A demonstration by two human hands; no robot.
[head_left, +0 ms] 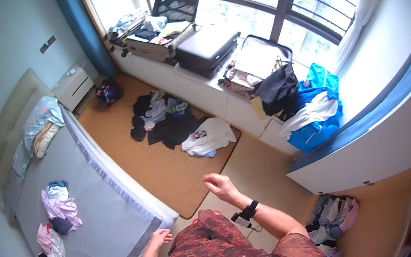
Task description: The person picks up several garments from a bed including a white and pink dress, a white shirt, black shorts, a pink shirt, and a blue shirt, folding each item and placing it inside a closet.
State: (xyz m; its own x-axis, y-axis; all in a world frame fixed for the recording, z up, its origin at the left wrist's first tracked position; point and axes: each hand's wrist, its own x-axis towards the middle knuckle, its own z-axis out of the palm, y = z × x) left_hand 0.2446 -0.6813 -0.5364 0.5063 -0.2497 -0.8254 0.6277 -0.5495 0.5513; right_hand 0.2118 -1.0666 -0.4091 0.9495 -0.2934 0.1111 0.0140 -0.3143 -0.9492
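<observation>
My right hand [222, 187] is held out in front of my body, above the floor near the edge of the brown mat. Its fingers are curled together, and nothing shows in them. A black band with a small device circles that wrist. Beside the bed's edge, my left hand [161, 236] hangs with loosely bent fingers, a little apart, and no object in it. Closest ahead of the right hand lies a white shirt [209, 135] on the mat, next to a pile of dark and grey clothes [157, 116].
The bed [113, 210] at left carries crumpled clothes [61, 208] and a patterned pillow [39, 119]. Packed suitcases [206, 49] line the window ledge, with a blue bag [314, 129] at its right end. Folded clothes [333, 217] fill an open wardrobe [379, 208] at right. The brown mat [111, 120] covers part of the floor.
</observation>
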